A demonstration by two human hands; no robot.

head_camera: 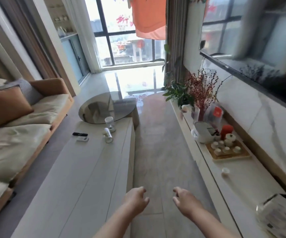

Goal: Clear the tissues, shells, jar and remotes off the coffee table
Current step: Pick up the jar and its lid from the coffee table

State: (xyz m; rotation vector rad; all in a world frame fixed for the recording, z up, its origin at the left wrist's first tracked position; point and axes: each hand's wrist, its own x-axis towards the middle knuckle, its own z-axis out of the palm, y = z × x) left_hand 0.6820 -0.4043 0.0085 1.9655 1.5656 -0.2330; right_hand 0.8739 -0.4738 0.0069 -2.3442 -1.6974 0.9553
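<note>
Both my hands were out in front of me, low in the view, holding nothing: left hand [135, 199] with fingers loosely curled, right hand [183, 198] the same, fingers half bent and empty, both over the floor gap at about 6 o'clock, just off the near right edge of the tabletop [87, 169]. Task things sat well apart from me, up at 12 o'clock on the far end: black remote [80, 134] and white remote [82, 139] lying just beside each other, and to their right a small clear jar [108, 134], looked tipped or leaning, frame too blurred to say. Behind it stood a white-lidded glass container [109, 123], touching or nearly touching the round glass top [104, 107]. No tissues or shells showed that I could make out. Risks as I judged them: jar was glass-like and near the tabletop's right edge, so a rushed reach could knock it to the tile floor; grabbing both remotes in one hand could drop one; jar and container stood close, so taking one could bump the other into the glass top. View was motion-blurred, so misjudging the reach was likely.
</note>
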